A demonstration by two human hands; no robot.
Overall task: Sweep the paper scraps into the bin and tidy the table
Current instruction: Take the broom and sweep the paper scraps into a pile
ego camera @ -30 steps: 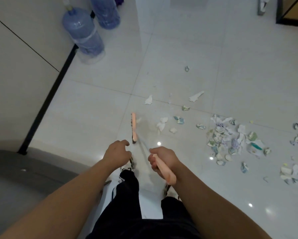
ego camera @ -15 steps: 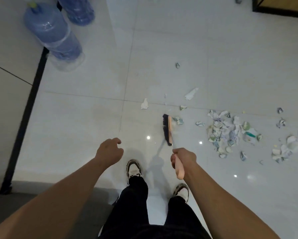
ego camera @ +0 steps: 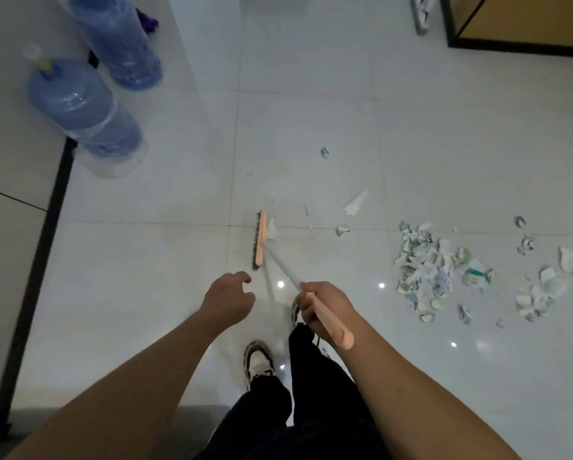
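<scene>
Two hands appeared in the head view. Our right hand (ego camera: 324,307) grasped the peach handle of the broom (ego camera: 261,239), fingers (ego camera: 306,310) curled round it; our left hand (ego camera: 227,302) hung free beside it, fingers loosely curled and holding nothing. The broom head rested on the floor (ego camera: 311,111), with one white scrap (ego camera: 271,229) touching its right side. The main pile of paper scraps (ego camera: 434,270) lay well apart to the right, with a smaller cluster (ego camera: 543,290) beyond it and single pieces, including a torn white strip (ego camera: 355,204), scattered between the broom and the pile. We judged the sweeping to be at an early or middle stage: most scraps were gathered loosely, yet none had reached a bin, and no bin or dustpan was in view. The strays remained to be drawn in, and the tabletop was not seen. As for containers, two blue water jugs (ego camera: 79,107) wrapped in clear film stood by the wall at upper left; we could not tell how full they were.
</scene>
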